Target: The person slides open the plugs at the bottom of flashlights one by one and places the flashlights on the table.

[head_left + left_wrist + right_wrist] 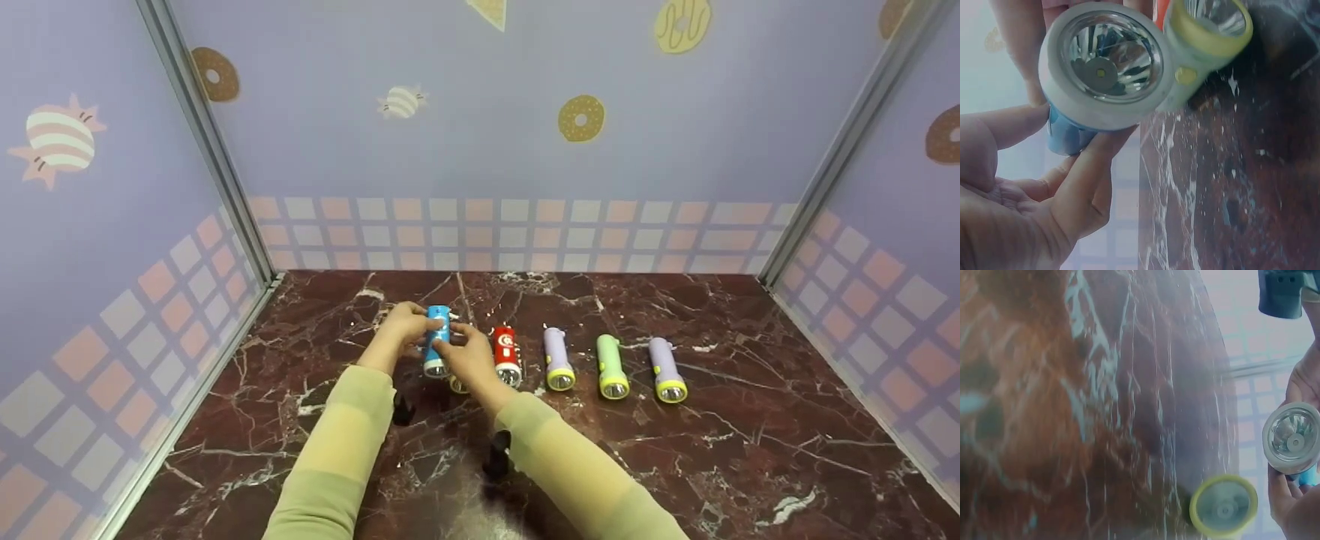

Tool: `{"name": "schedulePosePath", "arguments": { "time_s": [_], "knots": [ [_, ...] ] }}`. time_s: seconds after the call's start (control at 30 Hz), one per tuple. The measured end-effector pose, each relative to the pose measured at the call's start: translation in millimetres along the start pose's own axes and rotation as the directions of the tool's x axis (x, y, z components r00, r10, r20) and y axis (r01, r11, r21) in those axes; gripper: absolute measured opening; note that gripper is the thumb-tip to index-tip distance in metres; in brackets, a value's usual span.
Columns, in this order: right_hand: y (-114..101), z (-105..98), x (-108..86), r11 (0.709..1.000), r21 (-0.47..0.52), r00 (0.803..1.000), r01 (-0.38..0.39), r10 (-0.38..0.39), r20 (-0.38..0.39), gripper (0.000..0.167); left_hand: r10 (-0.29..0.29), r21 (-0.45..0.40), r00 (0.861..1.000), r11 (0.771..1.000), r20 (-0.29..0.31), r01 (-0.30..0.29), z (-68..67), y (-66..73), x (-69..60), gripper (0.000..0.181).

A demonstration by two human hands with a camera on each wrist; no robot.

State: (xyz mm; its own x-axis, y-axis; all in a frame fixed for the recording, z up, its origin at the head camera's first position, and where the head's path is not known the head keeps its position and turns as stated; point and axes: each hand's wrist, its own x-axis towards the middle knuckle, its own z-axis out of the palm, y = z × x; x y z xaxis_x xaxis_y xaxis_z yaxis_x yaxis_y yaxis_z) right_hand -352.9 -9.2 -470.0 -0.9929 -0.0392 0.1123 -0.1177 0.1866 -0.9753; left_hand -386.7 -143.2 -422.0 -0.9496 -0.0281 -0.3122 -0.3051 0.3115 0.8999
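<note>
A blue flashlight point(436, 354) with a white head is held between both hands, its lens facing the wearer. My left hand point(405, 327) grips its left side, thumb and fingers around the body in the left wrist view. From the right, my right hand point(475, 361) holds the same flashlight, thumb on its front. Just beside it is a pale green flashlight point(1185, 73) with a yellow rim, mostly covered by the right hand in the head view. A red flashlight point(506, 345) with a white head lies right of the right hand.
Farther right, a lilac flashlight point(557, 356), a green flashlight point(611, 364) and another lilac flashlight point(664, 367) form a row, lenses toward the wearer. The dark red marbled tabletop point(712, 465) meets patterned panels point(517, 165) at the back and sides.
</note>
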Motion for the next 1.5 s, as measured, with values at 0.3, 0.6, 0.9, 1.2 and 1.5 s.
{"name": "schedulePosePath", "arguments": {
  "time_s": [0.3,0.6,0.9,1.2,1.5],
  "knots": [
    [5,-20,-1.7,1.000,0.025,1.000,0.015,-0.016,0.013,0.052,0.053,-0.035,0.999,0.998,-0.008,-0.053,18.0,0.9,-2.3,0.052],
    [11,-46,-6.1,0.996,-0.017,0.996,0.084,-0.084,-0.002,0.053,0.134,-0.102,0.991,0.986,-0.016,-0.135,43.8,-0.1,-8.5,0.050],
    [14,-72,-16.7,0.994,0.016,0.994,0.108,-0.108,0.006,0.053,0.178,-0.156,0.984,0.971,-0.029,-0.180,67.8,-0.4,-17.4,0.050],
    [21,-93,-26.2,0.992,0.047,0.993,0.120,-0.120,0.006,0.055,0.241,-0.119,0.969,0.962,-0.052,-0.245,88.9,-1.5,-25.8,0.049],
    [24,-113,-40.0,0.988,0.060,0.990,0.142,-0.141,-0.008,0.053,0.312,-0.169,0.949,0.933,-0.055,-0.317,110.0,-4.2,-36.4,0.049]
  ]
}}
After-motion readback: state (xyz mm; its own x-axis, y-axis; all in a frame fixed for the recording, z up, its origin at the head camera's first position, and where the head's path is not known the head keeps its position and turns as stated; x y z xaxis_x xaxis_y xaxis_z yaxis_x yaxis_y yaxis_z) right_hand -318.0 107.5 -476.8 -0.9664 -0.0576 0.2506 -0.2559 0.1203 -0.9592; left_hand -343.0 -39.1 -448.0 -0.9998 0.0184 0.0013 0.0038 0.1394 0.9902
